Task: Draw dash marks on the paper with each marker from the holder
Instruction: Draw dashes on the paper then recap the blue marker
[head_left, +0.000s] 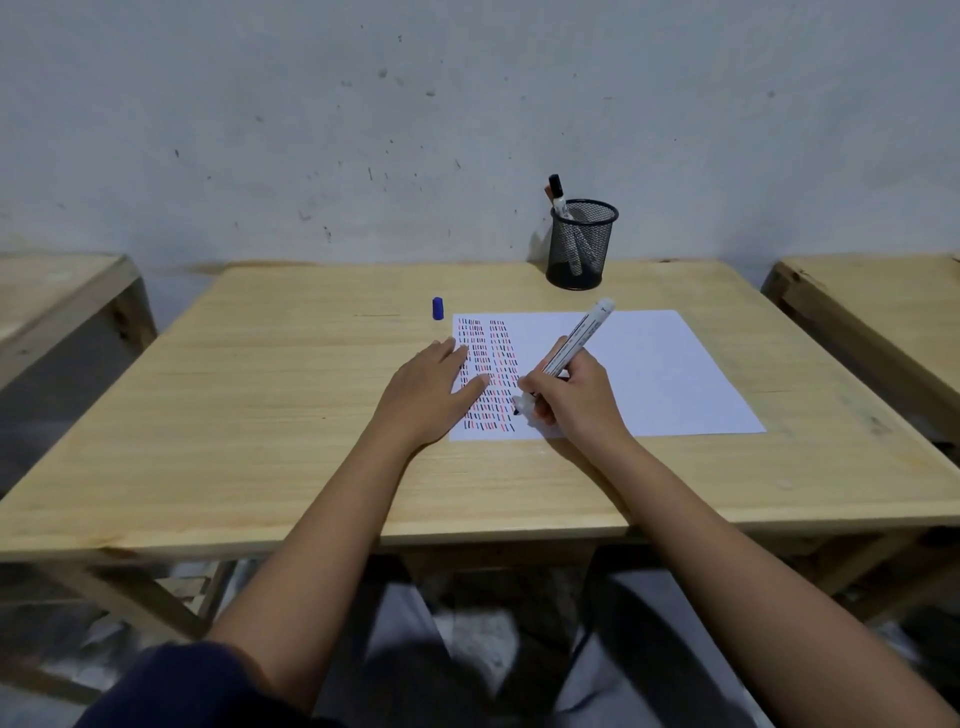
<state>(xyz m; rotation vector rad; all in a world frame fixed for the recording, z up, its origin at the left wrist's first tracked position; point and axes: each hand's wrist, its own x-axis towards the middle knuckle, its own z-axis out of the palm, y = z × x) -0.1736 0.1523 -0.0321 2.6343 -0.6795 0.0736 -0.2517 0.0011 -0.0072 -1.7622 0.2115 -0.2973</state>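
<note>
A white sheet of paper (649, 374) lies on the wooden table (291, 415); its left part is filled with rows of blue, red and dark dash marks (488, 374). My right hand (576, 400) grips a white marker (576, 338) with its tip touching the paper near the lower dashes. My left hand (431, 395) lies flat, fingers apart, on the paper's left edge. A blue cap (438, 308) stands on the table beyond the paper's top left corner. The black mesh holder (581, 244) at the back holds a black-capped marker (557, 192) and others.
A scuffed grey wall (363, 130) runs right behind the table. Two more wooden tables stand at the left (57, 301) and right (883, 312), with gaps between. The paper's right half is blank.
</note>
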